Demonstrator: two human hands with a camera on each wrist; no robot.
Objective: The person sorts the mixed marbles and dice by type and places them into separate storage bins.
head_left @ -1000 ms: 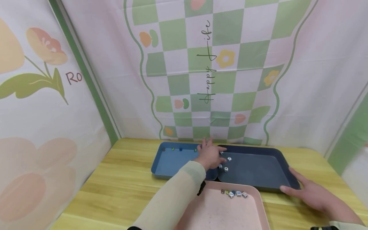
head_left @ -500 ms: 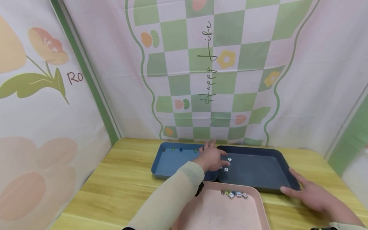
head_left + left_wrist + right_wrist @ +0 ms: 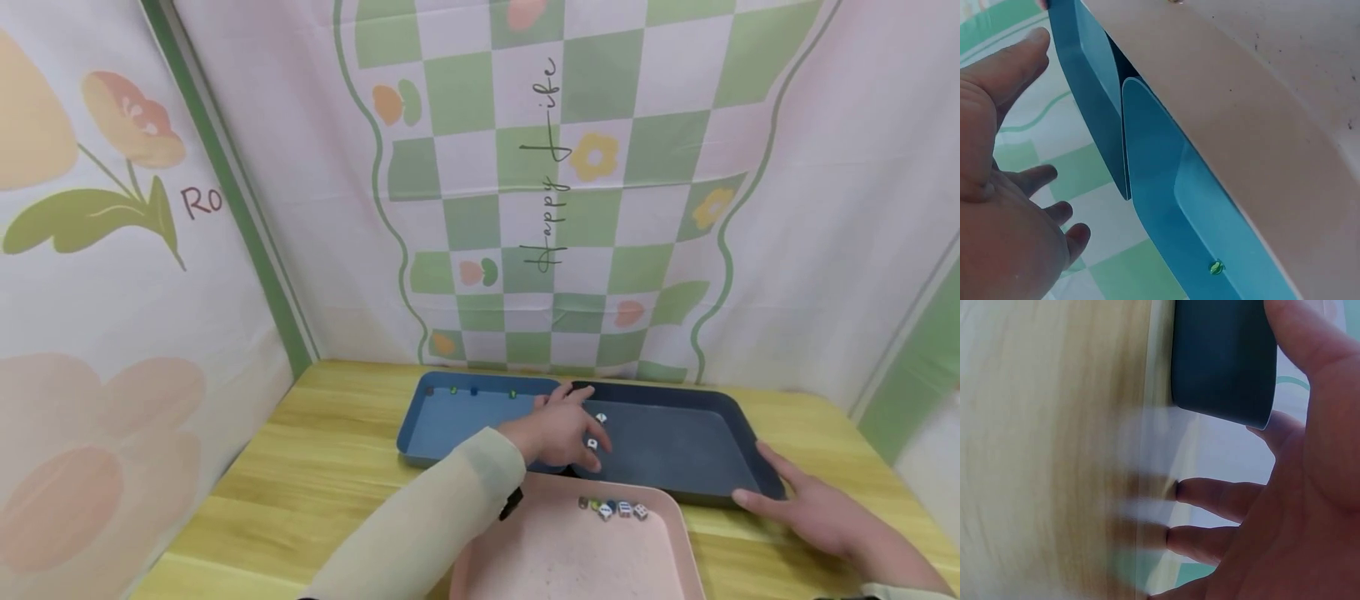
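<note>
My left hand (image 3: 558, 432) reaches over the place where the blue tray (image 3: 450, 442) meets the dark tray (image 3: 675, 433). Its fingers are spread, and nothing is held in the left wrist view. A white die (image 3: 592, 444) shows between its thumb and forefinger, and another white die (image 3: 601, 418) lies just beyond; the hand covers whatever else lies beneath. At the dark tray's near right corner, my right hand (image 3: 817, 508) rests its thumb and forefinger against the outside. Its other fingers are extended in the right wrist view.
Nearest me stands a pink tray (image 3: 570, 550), with several dice (image 3: 625, 509) and small coloured pieces along its far side. A few small pieces, including a green one (image 3: 513, 394), sit along the blue tray's far edge. The wooden table (image 3: 300, 483) ends at a printed curtain (image 3: 517, 317).
My left hand has moved right and slightly nearer, from above the trays' far part to the dice at the dark tray's left end. My right hand stays at the corner.
</note>
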